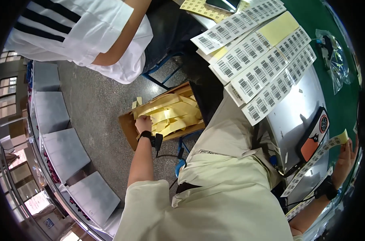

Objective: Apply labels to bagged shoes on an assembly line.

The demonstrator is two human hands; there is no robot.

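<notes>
My left hand (144, 124) reaches down over a cardboard box (128, 130) heaped with yellow paper strips (170, 114). Its fingers are curled closed at the box's left end; whether they hold a strip I cannot make out. Over at the right, my right hand (343, 160) pinches the upper end of a narrow strip of barcode labels (320, 152), whose yellow backing curls near the fingertips. The strip slants down and left past a phone in a dark and orange case (314, 134). Several barcode label sheets (266, 64) overlap on the table, jutting over its edge above my lap.
A person in a white sleeve (110, 24) sits at the upper left. Grey bins (66, 152) line a rack on the left. A clear bag with cable (336, 60) lies on the green tabletop (307, 16). Another phone (222, 5) rests at the top.
</notes>
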